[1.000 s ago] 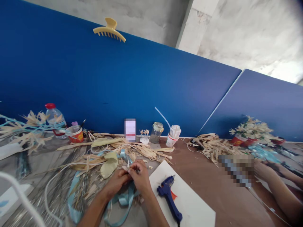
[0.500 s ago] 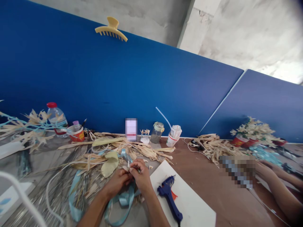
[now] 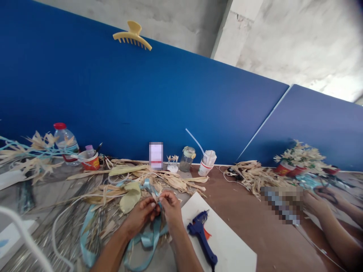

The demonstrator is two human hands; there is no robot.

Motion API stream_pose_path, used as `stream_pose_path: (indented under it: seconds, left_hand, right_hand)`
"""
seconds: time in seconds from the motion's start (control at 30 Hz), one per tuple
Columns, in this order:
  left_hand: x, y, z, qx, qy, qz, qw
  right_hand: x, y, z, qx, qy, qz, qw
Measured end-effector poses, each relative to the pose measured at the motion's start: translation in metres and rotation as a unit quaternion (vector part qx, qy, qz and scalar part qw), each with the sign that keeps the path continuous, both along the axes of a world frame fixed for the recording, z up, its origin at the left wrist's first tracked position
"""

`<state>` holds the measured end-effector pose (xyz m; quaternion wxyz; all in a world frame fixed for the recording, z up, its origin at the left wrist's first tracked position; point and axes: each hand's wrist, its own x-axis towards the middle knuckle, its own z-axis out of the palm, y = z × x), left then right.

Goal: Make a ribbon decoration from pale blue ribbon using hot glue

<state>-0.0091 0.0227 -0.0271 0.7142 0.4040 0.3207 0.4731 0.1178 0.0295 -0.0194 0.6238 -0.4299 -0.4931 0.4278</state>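
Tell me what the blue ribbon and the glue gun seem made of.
Blue ribbon: probably synthetic satin with a soft sheen; it curls in flat, smooth loops.

Glue gun: likely hard plastic, smooth; its body looks rigid and evenly dark blue.

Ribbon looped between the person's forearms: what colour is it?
Light blue; the ribbon shows best in the head view.

The left hand (image 3: 141, 216) and the right hand (image 3: 171, 208) are showing bare, a thumbnail (image 3: 153, 204) catching light on the left. The left forearm (image 3: 112, 245) and the right forearm (image 3: 185, 245) are appearing bare too, tapering toward the hands and widening toward the lower edge.
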Motion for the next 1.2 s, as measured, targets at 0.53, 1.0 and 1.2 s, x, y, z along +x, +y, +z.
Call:
stream_pose_path:
  seconds: [0.53,1.0,1.2]
  left_hand:
    - [0.002,0.0,0.002,-0.009,0.011,0.051,0.999]
    - [-0.006,-0.003,0.006,-0.052,-0.071,0.04,0.995]
    - [-0.005,-0.004,0.011,-0.055,-0.075,0.042,0.995]
  right_hand:
    - [-0.004,-0.004,0.008,-0.001,0.003,-0.018,1.0]
    - [-0.002,-0.001,-0.009,-0.077,0.129,0.041,0.988]
    - [0.003,0.0,-0.006,-0.071,0.132,0.019,0.988]
